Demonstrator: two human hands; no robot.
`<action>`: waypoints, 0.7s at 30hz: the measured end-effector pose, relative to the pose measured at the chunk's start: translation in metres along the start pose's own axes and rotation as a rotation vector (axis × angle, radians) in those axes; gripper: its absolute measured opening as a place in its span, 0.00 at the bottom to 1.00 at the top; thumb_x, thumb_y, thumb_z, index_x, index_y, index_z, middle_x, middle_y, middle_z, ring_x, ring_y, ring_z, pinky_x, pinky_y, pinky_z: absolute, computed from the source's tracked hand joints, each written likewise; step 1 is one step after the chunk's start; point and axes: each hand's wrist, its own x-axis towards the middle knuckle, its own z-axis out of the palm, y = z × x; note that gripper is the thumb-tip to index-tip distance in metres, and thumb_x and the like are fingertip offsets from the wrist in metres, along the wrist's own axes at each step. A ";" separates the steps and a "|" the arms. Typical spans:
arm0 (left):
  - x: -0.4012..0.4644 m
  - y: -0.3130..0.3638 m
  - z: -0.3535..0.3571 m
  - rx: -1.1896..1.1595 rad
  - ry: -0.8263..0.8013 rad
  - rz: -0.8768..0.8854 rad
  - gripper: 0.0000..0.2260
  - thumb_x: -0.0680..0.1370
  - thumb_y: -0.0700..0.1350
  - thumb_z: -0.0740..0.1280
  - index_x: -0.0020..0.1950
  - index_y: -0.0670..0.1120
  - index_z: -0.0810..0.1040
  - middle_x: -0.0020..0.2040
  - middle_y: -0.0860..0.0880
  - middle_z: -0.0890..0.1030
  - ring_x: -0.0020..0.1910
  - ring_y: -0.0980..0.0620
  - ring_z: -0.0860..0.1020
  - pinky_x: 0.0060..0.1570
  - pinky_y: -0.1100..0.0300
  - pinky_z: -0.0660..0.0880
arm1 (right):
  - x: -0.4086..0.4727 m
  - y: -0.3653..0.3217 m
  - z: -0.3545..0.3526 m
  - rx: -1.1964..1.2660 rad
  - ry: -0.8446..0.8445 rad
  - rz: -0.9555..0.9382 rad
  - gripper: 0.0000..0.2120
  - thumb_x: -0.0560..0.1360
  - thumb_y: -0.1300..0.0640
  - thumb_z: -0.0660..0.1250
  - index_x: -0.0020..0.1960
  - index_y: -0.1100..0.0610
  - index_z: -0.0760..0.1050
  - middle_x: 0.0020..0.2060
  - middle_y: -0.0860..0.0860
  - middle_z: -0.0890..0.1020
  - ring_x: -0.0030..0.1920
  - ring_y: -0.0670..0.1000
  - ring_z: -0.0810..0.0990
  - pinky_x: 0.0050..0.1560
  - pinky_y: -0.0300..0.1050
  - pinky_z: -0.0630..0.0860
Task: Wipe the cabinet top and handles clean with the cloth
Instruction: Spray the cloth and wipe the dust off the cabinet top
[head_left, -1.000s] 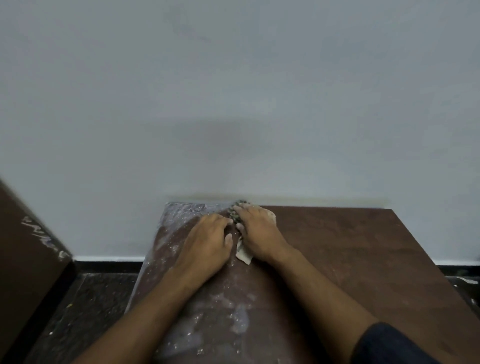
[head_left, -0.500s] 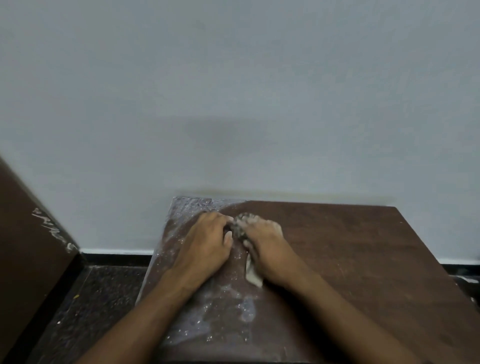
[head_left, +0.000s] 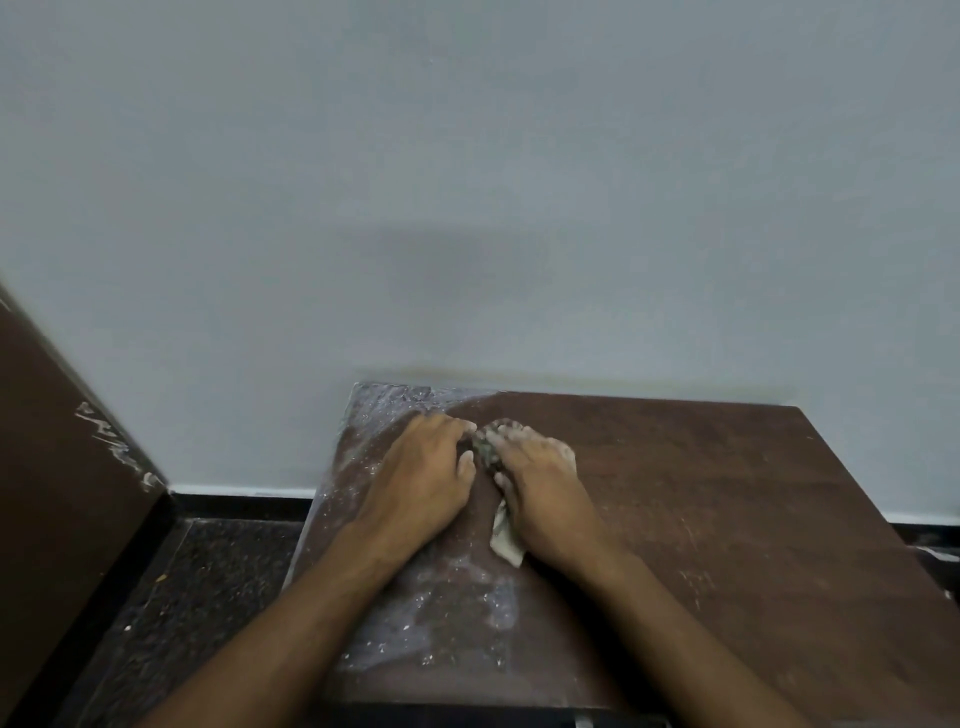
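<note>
We've got the cabinet top (head_left: 701, 519) approx half done: right side looks clean, left edge & back-left corner dusty, handles not seen; both hands, left hand (head_left: 421, 480) & right hand (head_left: 540, 488), fingers curled, press the cloth (head_left: 506, 535) there.

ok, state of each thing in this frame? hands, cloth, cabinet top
left hand: palm down on the cabinet top, fingers curled at the cloth's edge
right hand: pressing the cloth down, dusty fingers
cloth: crumpled, mostly hidden under the right hand
cabinet top: white dust on the left strip, right part looks wiped
handles: not in view
</note>
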 end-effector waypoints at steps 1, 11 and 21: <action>0.000 -0.001 0.001 -0.005 0.003 0.001 0.14 0.77 0.46 0.66 0.62 0.47 0.77 0.56 0.52 0.78 0.57 0.53 0.72 0.61 0.55 0.71 | -0.012 -0.005 0.001 0.013 -0.014 -0.048 0.24 0.82 0.55 0.59 0.78 0.51 0.63 0.76 0.49 0.67 0.78 0.51 0.60 0.79 0.53 0.55; 0.003 -0.003 -0.006 0.004 0.002 -0.034 0.15 0.77 0.46 0.65 0.63 0.47 0.77 0.57 0.51 0.79 0.60 0.52 0.73 0.61 0.58 0.70 | 0.068 0.016 0.002 -0.070 0.003 0.106 0.24 0.83 0.56 0.58 0.78 0.55 0.62 0.76 0.55 0.67 0.77 0.56 0.62 0.78 0.53 0.56; 0.007 -0.012 -0.011 0.007 -0.010 -0.064 0.15 0.79 0.47 0.64 0.65 0.49 0.75 0.61 0.53 0.77 0.62 0.55 0.72 0.62 0.64 0.65 | 0.050 0.093 -0.041 -0.092 0.081 0.161 0.21 0.79 0.58 0.66 0.72 0.55 0.72 0.67 0.56 0.78 0.68 0.56 0.75 0.70 0.53 0.69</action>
